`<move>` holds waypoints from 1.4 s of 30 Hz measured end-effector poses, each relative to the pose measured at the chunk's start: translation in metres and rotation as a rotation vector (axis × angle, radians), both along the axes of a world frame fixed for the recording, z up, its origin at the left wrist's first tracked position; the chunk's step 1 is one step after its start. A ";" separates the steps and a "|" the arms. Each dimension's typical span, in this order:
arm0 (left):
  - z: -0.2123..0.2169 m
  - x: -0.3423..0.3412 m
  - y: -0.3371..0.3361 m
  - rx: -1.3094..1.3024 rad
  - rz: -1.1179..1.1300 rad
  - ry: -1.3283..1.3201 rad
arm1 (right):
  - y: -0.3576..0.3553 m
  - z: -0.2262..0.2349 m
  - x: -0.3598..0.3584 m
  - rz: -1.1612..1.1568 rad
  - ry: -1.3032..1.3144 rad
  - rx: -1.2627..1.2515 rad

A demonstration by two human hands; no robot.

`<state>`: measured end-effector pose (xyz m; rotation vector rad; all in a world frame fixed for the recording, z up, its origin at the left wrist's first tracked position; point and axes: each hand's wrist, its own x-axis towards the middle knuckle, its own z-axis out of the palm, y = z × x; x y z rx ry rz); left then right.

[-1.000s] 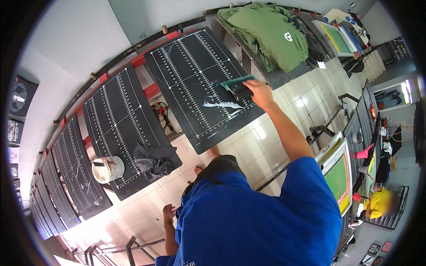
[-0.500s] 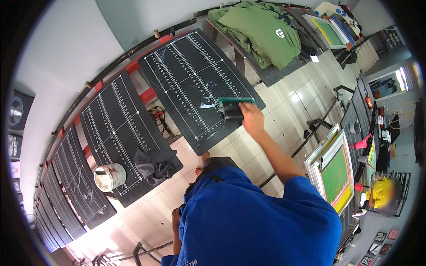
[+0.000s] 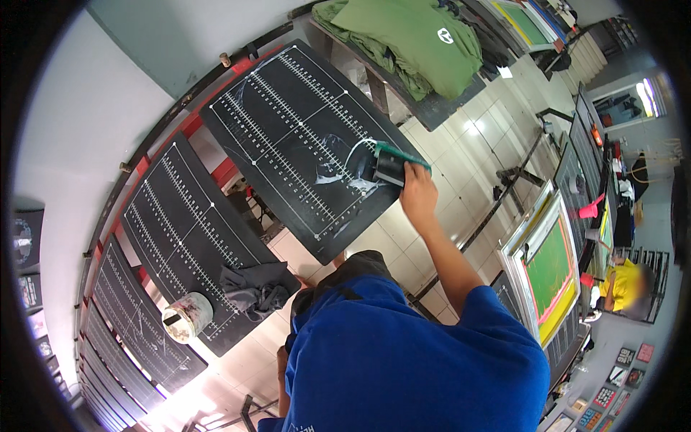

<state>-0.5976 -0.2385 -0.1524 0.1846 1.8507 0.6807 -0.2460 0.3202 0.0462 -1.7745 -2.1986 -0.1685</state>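
Between the thumb and fingers of my right hand [image 3: 419, 193] is a black squeegee [image 3: 389, 168] with a green edge. It rests on the near part of a black printing board [image 3: 288, 147] marked with white rulers. Beside it, a white curved streak [image 3: 355, 150] and whitish wet-looking smears [image 3: 362, 185] lie on the board. My left hand [image 3: 283, 354] hangs low by my side, mostly hidden by my blue shirt; its fingers do not show.
A crumpled dark cloth [image 3: 258, 290] and a stained white tub [image 3: 187, 317] sit on the boards at left. Green garments [image 3: 407, 39] are piled at the back. Framed screens [image 3: 548, 270] stand at right, and a person in yellow [image 3: 625, 286] is beyond them.
My right hand has moved the squeegee slightly right, and the squeegee is more tilted. A white curved streak and a smear now show beside it. The whole view has shifted a little.
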 end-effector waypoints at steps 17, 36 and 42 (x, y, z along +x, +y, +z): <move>-0.031 -0.117 -0.022 0.052 -0.188 -0.036 | -0.116 0.000 -0.157 -0.074 0.119 -0.204; -0.008 -0.130 0.023 0.016 -0.128 -0.040 | -0.056 -0.013 -0.157 -0.073 0.037 0.023; 0.033 -0.123 0.050 -0.027 -0.066 -0.052 | 0.076 -0.009 -0.104 0.258 0.011 -0.028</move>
